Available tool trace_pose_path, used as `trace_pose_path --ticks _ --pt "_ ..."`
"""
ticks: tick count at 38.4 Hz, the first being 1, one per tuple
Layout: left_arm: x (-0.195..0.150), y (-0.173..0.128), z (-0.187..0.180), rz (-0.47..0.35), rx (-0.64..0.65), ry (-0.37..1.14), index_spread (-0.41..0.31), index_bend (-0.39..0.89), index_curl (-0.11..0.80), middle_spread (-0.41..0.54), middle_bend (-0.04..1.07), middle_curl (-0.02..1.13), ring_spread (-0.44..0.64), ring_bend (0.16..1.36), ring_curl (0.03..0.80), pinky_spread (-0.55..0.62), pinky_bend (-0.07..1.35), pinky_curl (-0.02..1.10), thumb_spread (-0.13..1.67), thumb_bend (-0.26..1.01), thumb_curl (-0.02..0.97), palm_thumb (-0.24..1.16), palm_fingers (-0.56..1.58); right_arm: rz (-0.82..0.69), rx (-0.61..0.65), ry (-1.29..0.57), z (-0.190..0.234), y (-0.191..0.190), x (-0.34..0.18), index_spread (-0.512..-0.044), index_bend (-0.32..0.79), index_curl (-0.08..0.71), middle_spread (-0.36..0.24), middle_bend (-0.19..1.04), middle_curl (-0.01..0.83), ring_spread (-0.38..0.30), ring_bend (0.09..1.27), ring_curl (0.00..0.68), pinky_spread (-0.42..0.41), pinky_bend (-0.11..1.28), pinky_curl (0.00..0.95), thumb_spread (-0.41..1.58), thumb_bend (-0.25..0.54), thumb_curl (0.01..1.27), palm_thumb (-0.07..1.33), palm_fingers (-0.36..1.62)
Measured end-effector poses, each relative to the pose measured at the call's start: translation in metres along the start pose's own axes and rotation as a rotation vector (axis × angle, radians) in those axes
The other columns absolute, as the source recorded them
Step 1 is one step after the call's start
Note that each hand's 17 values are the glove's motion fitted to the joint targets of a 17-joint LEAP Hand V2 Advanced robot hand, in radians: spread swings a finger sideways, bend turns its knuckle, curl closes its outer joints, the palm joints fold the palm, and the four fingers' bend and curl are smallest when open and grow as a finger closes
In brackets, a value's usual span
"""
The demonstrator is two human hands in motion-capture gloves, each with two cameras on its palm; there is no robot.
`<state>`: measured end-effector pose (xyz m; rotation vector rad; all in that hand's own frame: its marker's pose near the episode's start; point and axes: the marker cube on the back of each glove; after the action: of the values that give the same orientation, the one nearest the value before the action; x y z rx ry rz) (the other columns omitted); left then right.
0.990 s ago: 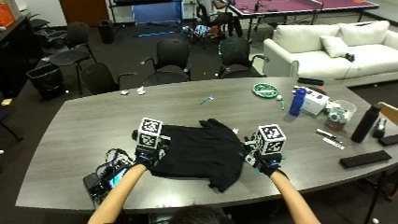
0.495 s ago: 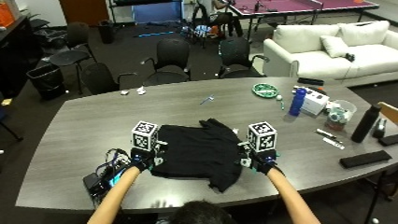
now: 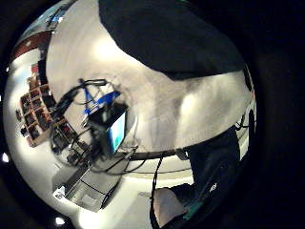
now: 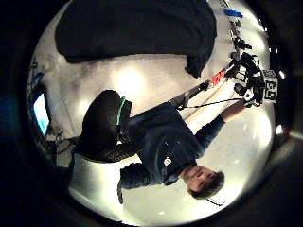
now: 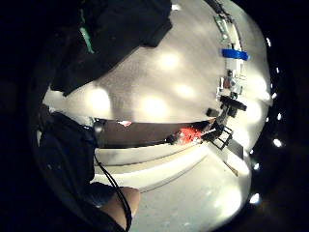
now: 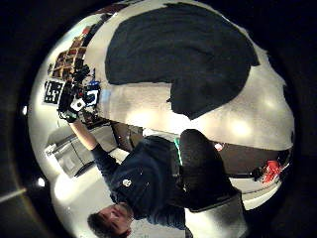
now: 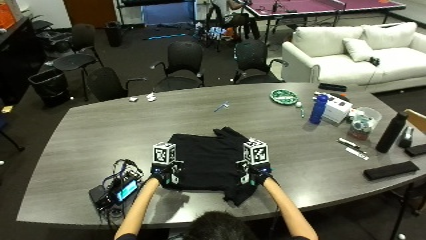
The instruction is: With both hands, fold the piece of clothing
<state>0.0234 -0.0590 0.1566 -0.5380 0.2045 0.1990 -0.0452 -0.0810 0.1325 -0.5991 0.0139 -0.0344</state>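
Device: small gadget with a lit screen and a tangle of cables, on the table's near left, just beside my left forearm.
Left arm: bare forearm reaches up from the table's near edge, angled slightly inward.
Left hand: my left hand sits at the near left corner of the garment, over its hem. Palm views from it show bare table and the dark cloth beyond, so the palm looks raised off the surface. Whether my fingers pinch the hem or only hover at it, I cannot tell.
Garment: black piece of clothing lies flat on the grey table, near the edge closest to me, roughly centred between my hands. One flap trails off the near right corner toward the table edge.
Right hand: my right hand is at the near right side of the cloth, level with the left. The thumb side view shows a curled gloved thumb with the garment spread out beyond it; grip on the cloth cannot be told.
Right arm: forearm mirrors the left, angled inward.
Far right: blue bottle, white box, tall black bottle, flat black case, all well apart from the garment.
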Motion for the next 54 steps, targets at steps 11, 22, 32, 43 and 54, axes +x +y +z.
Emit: trace_pose_path --ticks 11,22,32,43,54 --pt "-0.016 -0.045 0.059 -0.037 0.007 0.066 -0.12 0.25 0.396 0.06 0.26 0.29 0.36 0.43 0.202 0.35 0.16 0.26 1.09 0.02 0.345 0.53 0.3 -0.048 0.0 0.084 0.064 -0.041 -0.028 -0.261 0.11 0.155 -0.033 0.21 0.349 -0.074 0.58 0.343 0.05 0.68 0.351 1.1 0.035 0.34 0.57 0.45" --pt "-0.013 -0.042 0.056 -0.094 0.17 0.026 -0.195 0.48 0.487 -0.109 0.46 0.39 0.07 0.34 0.221 0.11 0.14 0.22 1.2 0.09 0.391 0.72 0.76 0.017 0.271 0.23 0.057 -0.056 -0.024 -0.263 0.23 0.264 -0.149 0.24 0.392 -0.209 0.55 0.35 -0.232 0.63 0.337 0.93 0.107 0.46 0.88 1.1" --pt "0.01 0.006 0.063 0.032 0.059 0.01 -0.221 0.43 0.501 -0.18 0.47 0.45 -0.09 0.37 0.283 -0.02 0.15 0.25 1.23 0.08 0.418 0.76 0.88 -0.078 0.205 0.285 0.07 -0.021 -0.014 -0.261 0.24 0.366 -0.217 0.29 0.45 -0.268 0.55 0.407 -0.341 0.57 0.358 0.6 0.046 0.56 0.98 1.26" --pt "0.031 0.053 0.047 0.367 0.093 0.116 -0.235 0.4 0.519 -0.21 0.46 0.48 -0.16 0.34 0.321 -0.08 0.14 0.26 1.17 0.05 0.468 0.81 0.96 -0.213 0.282 0.258 0.038 0.034 0.003 -0.258 0.24 0.429 -0.235 0.32 0.488 -0.269 0.55 0.434 -0.356 0.54 0.365 0.41 -0.011 0.64 1.04 1.29" --pt "0.001 0.007 -0.063 0.095 0.242 0.233 -0.256 0.39 0.557 -0.227 0.48 0.52 -0.24 0.38 0.368 -0.15 0.15 0.27 1.06 0.01 0.557 0.81 1.1 -0.032 0.332 0.116 -0.095 -0.04 0.019 -0.247 0.31 0.493 -0.231 0.37 0.522 -0.263 0.55 0.459 -0.345 0.52 0.383 0.26 -0.025 0.7 1.04 1.33"
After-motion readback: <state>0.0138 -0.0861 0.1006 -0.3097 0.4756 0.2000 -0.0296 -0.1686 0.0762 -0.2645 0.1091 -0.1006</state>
